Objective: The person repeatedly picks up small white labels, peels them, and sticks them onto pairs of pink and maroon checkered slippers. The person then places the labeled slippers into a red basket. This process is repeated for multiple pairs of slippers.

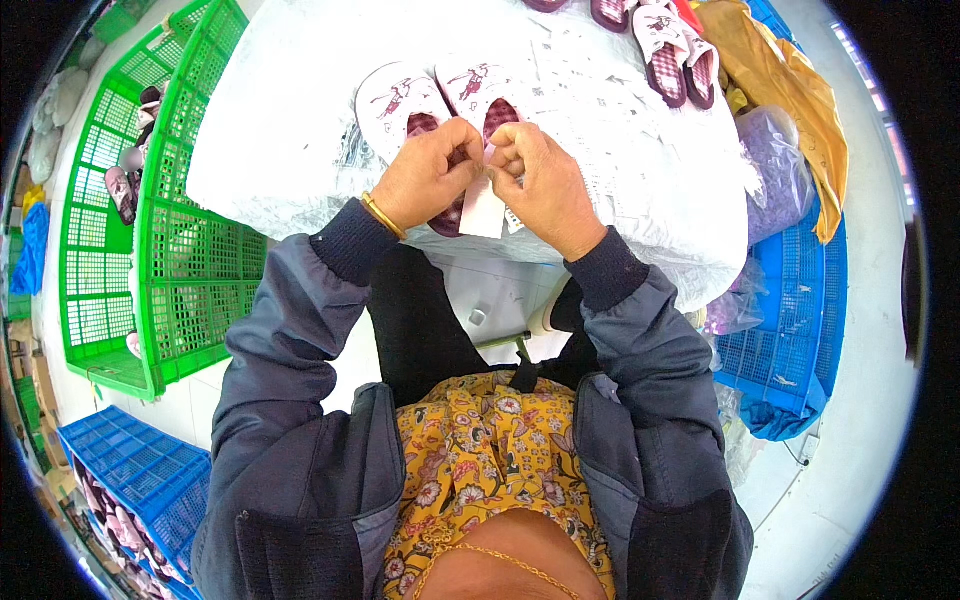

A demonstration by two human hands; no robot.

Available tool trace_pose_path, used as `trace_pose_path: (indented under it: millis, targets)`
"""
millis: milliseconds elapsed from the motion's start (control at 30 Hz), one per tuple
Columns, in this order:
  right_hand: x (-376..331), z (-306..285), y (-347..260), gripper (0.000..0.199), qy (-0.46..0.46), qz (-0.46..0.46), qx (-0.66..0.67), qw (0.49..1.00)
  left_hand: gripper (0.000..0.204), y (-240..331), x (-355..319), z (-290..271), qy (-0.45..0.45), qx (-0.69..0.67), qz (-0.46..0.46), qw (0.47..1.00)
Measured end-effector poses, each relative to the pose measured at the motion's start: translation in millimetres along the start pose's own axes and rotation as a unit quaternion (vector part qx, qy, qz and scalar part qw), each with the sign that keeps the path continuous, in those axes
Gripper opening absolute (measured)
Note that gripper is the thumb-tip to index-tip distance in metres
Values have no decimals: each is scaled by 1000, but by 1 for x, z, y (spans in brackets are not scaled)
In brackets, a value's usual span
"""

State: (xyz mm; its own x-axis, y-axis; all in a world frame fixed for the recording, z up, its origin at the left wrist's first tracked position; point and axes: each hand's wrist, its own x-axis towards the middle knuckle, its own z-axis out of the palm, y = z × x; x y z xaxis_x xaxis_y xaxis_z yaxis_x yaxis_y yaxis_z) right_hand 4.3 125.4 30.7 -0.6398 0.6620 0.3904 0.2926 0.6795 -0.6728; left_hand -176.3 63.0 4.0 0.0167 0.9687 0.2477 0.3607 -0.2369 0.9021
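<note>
A pair of white slippers, a left slipper (397,95) and a right slipper (478,82), lies on the white-covered table, toes pointing away from me. Each has a dark red figure on its upper and a dark red insole. Over their openings my left hand (430,172) and my right hand (548,188) meet, fingers pinched together. A blank-looking white tag (483,210) hangs between them, its top at the fingertips of my right hand. My left hand is closed too; what its fingertips pinch is hidden. The slippers' heels are partly covered by my hands.
More slippers (672,50) lie at the table's (280,130) far right. Green crates (190,250) stand at the left, a blue crate (140,470) at lower left. On the right are a blue crate (775,340), plastic bags (775,170) and a mustard cloth (790,85).
</note>
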Motion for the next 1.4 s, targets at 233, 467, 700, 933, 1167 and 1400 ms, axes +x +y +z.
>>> trace_pose_path:
  millis: [233,467,700,933,1167,1400]
  targets:
    - [-5,8,0,24,-12,21,42,999,12,-5,2,2,26,-24,16,999]
    - [-9,14,6,25,8,29,59,998,13,2,4,-1,10,10,2,1000]
    - [-8,11,10,23,17,-24,-61,998,12,-11,5,0,6,-36,-11,999]
    - [0,-4,-4,24,-46,114,44,991,8,1,0,1,33,-108,-57,992]
    - [4,-9,-4,24,43,24,-63,997,13,8,-11,6,303,114,132,937]
    - [57,10,-24,45,-72,-8,-211,975,18,-18,-22,-19,432,31,91,897]
